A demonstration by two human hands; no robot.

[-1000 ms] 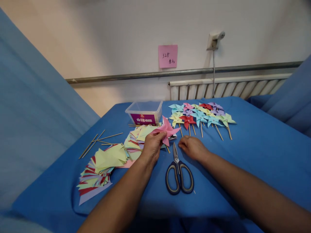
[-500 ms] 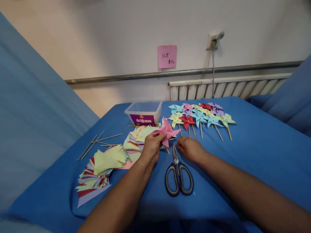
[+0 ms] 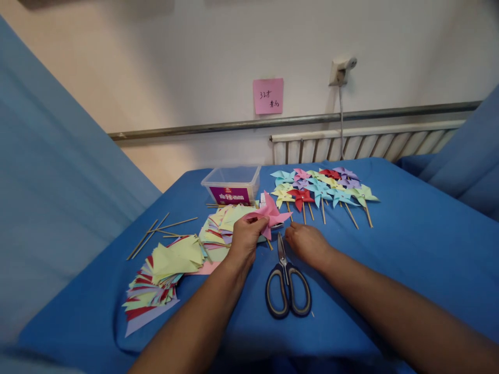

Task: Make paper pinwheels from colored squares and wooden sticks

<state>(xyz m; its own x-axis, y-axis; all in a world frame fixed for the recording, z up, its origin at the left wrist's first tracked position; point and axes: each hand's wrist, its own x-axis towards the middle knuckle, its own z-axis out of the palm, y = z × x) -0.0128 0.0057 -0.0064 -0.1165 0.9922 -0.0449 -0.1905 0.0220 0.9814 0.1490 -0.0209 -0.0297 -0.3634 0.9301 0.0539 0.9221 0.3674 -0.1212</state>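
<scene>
Pinched between the thumb and fingers of my left hand (image 3: pixel 248 236) is a pink paper pinwheel (image 3: pixel 270 212), its blades facing up and to the right. My right hand (image 3: pixel 306 240) is closed just right of it, low over the cloth; whatever its fingertips grip, if anything, is too small to make out. Between my hands lie dark-handled scissors (image 3: pixel 287 283), blades shut and pointing away from me. A small boxy item behind the pinwheel is mostly hidden. Fanned stacks of coloured paper (image 3: pixel 177 257) spread to the left of my left hand.
Finished pinwheels (image 3: pixel 320 190) on sticks lie in rows at the back right. A clear plastic tub (image 3: pixel 232 182) with a purple label stands behind the paper. Several loose sticks (image 3: pixel 156 234) lie at the left. Blue cloth (image 3: pixel 409 270) covers the table, with a wall behind.
The view has shifted slightly. My left hand still holds the pink pinwheel, and my right hand stays closed beside the scissors; neither has clearly moved.
</scene>
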